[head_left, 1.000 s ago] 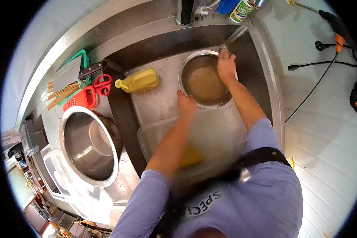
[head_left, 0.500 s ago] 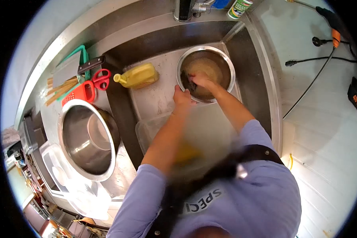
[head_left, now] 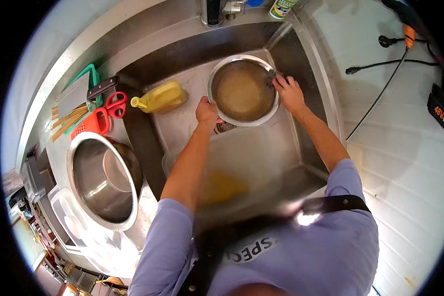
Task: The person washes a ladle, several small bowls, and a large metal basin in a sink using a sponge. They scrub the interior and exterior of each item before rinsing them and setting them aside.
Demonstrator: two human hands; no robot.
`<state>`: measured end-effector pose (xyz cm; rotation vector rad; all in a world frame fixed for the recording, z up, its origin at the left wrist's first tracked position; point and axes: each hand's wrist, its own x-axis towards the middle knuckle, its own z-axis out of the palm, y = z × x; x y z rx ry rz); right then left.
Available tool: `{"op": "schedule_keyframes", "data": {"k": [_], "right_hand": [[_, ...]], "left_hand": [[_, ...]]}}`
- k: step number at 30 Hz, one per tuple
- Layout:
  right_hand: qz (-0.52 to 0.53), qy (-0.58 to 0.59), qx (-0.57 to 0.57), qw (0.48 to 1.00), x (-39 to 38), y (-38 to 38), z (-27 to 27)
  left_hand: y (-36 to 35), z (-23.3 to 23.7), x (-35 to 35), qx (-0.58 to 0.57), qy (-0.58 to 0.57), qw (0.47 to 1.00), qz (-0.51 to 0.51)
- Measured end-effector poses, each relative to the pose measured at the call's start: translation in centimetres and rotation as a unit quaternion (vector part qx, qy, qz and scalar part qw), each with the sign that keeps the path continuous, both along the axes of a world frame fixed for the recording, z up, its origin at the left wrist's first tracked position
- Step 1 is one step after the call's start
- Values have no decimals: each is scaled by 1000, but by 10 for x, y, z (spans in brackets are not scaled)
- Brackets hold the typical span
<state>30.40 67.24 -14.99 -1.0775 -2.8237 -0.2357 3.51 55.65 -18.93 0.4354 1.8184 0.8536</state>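
A round metal bowl (head_left: 209,88) with cloudy brownish water inside rests in the steel sink (head_left: 195,74). My left hand (head_left: 206,112) is closed on the bowl's lower-left rim. At the upper-right rim, my right hand (head_left: 291,93) holds a dark grey steel wool scourer (head_left: 271,76) against the edge. Left of the bowl lies a yellow plastic bottle (head_left: 165,97) on its side. A translucent tub (head_left: 266,148) sits nearer to me, with a blurred yellow shape (head_left: 224,186) in it.
On the left counter stand a large steel pot (head_left: 98,197), red scissors (head_left: 116,105), a red-handled grater (head_left: 94,123), a cleaver (head_left: 79,91) and wooden chopsticks (head_left: 71,118). The tap (head_left: 212,12) is at the back. Black cables (head_left: 380,66) lie on the right.
My right hand has moved with the scourer from inside the bowl, near its left wall, to the upper-right rim. My left hand still grips the rim.
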Motion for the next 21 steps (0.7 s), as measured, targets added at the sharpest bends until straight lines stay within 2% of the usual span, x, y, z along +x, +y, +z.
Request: {"op": "schedule_keyframes", "data": {"k": [1,4,6,8,9,10,12,14,15,17,20,21], "right_hand": [[-13,-1,19,1000,-9,9,0],[72,-32,-40,996,-47,16,-34],[-164,-30,-193,967,-67,10,-123],[-83,-75,-359,927,-96,7,-111],[-41,-104,-442,890,-105,-6,-102],[-62,-9,-428,901,-113,-20,-90],[-114,184,-376,901,-134,-40,-56],[-80,261,-264,925,-153,-60,-24],[-40,268,-212,939,-163,-65,-19],[15,207,-206,956,-178,-61,1],[58,109,-117,985,-183,-19,-23],[22,61,-102,993,-179,-4,-26]], "left_hand": [[-1,-3,0,6,-9,1000,4],[-6,-7,-4,18,-18,999,21],[-6,-1,1,18,-16,999,32],[-1,-31,-5,26,39,999,8],[-7,-45,-4,21,62,998,-3],[-8,-3,0,3,-9,999,37],[-8,2,1,-9,-1,999,42],[-6,-3,1,1,23,999,28],[-6,-3,3,7,10,999,30],[-7,1,3,19,-11,999,29],[-10,5,4,28,-30,999,34],[-12,6,5,31,-37,998,38]]}}
